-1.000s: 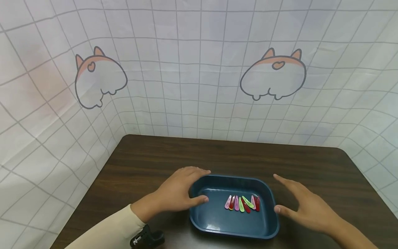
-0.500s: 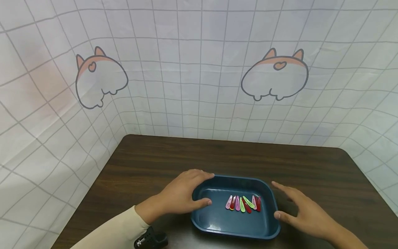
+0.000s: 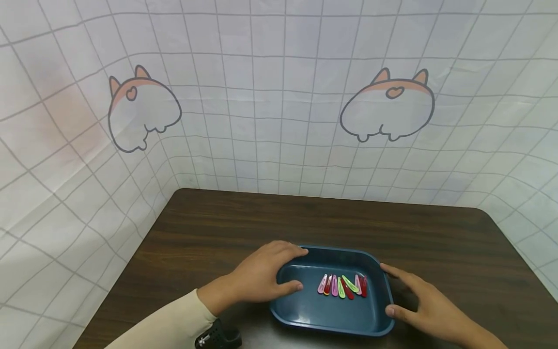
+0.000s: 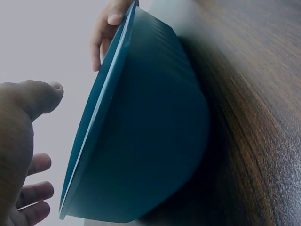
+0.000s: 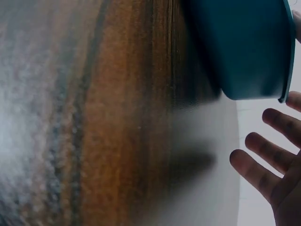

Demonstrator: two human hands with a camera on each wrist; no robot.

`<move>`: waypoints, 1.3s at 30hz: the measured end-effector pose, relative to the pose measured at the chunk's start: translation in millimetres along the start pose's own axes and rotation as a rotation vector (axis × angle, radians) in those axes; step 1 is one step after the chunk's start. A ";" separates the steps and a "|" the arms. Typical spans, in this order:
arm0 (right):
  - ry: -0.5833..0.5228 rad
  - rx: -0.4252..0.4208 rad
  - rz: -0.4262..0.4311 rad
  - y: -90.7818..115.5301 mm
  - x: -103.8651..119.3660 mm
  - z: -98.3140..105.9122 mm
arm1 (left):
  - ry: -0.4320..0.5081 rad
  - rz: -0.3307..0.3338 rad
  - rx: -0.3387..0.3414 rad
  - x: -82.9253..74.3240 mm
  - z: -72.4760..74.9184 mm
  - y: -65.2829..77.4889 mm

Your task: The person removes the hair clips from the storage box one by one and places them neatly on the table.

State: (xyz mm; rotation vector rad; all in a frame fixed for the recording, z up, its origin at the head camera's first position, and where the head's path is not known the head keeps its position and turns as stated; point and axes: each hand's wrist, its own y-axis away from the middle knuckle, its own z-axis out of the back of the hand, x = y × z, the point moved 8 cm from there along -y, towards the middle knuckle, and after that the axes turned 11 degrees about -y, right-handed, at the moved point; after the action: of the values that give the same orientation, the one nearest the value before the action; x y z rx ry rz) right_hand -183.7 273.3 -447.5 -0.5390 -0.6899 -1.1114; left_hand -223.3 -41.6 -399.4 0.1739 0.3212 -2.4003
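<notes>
A dark blue rectangular tray (image 3: 331, 328) rests on the table, with several snap hair clips (image 3: 334, 286) in pink, red, purple and light green lying in a row inside. My left hand (image 3: 266, 274) hovers over the tray's left side, fingers spread and thumb pointing inward. In the left wrist view a gap separates the left thumb (image 4: 44, 96) from the tray's rim. At the right side, my right hand (image 3: 425, 305) has its thumb and forefinger tips right at the rim. The right wrist view shows its other fingers (image 5: 268, 155) extended below the tray's corner.
The dark wooden table (image 3: 279, 213) reaches back to a white grid-patterned curtain (image 3: 261, 97) with printed corgi shapes. A black strapped device (image 3: 218, 335) sits at the left wrist, below a cream sleeve (image 3: 170, 322).
My right hand has moved left and down to the tray's right rim. My left hand has shifted slightly right over the left side. The hair clips stay in the same arrangement.
</notes>
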 end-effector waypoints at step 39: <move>-0.158 0.058 -0.036 5.3 -5.9 -11.6 | 0.007 0.051 0.144 -20.2 -39.1 -30.7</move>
State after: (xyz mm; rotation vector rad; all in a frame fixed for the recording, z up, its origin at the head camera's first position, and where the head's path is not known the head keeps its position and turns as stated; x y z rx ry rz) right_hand -177.7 270.8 -460.0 -0.5708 -0.8697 -1.0867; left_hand -227.1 4.2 -427.0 0.2527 0.1453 -2.3734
